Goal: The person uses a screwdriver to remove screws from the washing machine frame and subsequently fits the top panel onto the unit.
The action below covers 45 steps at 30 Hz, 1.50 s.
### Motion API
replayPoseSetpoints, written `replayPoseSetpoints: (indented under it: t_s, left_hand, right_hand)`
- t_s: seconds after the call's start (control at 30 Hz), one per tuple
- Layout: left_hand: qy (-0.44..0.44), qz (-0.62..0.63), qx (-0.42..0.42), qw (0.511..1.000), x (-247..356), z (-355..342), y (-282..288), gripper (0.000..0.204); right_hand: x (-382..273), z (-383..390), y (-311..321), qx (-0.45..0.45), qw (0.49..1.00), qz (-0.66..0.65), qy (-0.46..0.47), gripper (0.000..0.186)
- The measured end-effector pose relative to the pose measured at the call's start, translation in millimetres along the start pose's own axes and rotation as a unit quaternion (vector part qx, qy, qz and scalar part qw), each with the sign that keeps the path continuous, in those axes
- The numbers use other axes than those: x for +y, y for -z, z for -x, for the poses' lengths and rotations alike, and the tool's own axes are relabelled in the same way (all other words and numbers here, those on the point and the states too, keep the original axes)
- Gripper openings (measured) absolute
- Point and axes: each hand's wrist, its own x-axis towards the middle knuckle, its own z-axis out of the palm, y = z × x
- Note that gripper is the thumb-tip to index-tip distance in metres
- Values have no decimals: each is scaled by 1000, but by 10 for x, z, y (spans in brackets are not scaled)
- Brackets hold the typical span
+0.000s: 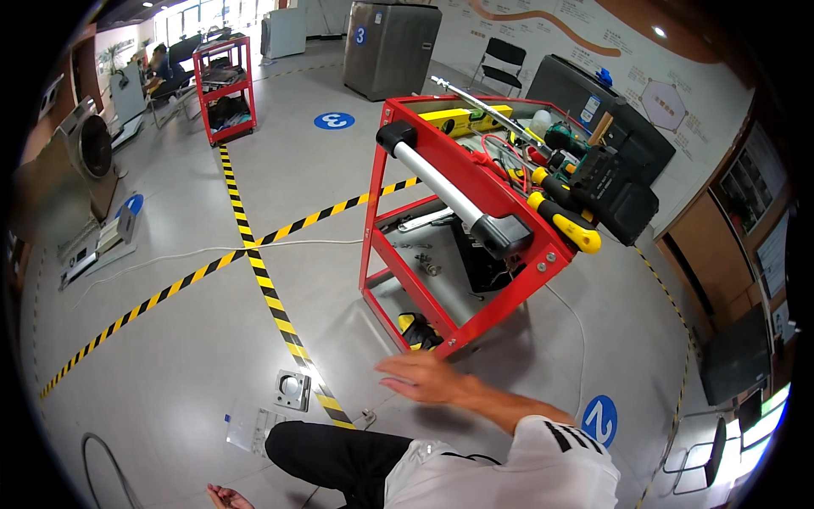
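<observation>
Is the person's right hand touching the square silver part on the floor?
Apart. The head view plainly shows grey floor and striped tape between the right hand and the square silver part.

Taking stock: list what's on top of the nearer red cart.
A yellow level, a long metal rod and, at the edge, yellow-black handles; what's underneath is hidden.

From my end I'm seeing a grey floor [170, 339] crossed by black-and-yellow tape [270, 293], with round blue stickers [326, 121] dotted around. White wall [551, 55] up back with a wavy brownish graphic, black chair [506, 54] in front, brown panelling [708, 242] on the right. Pretty bright too: big windows [203, 15] far left, plus a ceiling light [659, 32].
</observation>
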Motion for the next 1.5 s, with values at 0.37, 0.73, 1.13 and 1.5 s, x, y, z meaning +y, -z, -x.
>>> replayPoseSetpoints:
  t_s: [0.37, 0.73, 1.13, 1.5]
  left_hand:
    - [33, -21, 7, 999, 143, -202, 130, 14]
    - [-47, -123, 74, 989, -14, -145, -85, 14]
    - [-97, -134, 64, 984, -63, -341, 348, 21]
    - [-112, -120, -7, 986, -292, -138, -17, 17]
  right_hand:
    - [-920, -530, 2164, 285, 764, 566, -122, 30]
    - [-781, -373, 2154, 384, 814, 398, -177, 24]
    - [-956, 163, 1968, 545, 787, 286, -42, 29]
    - [-984, -256, 1622, 551, 834, -37, 22, 43]
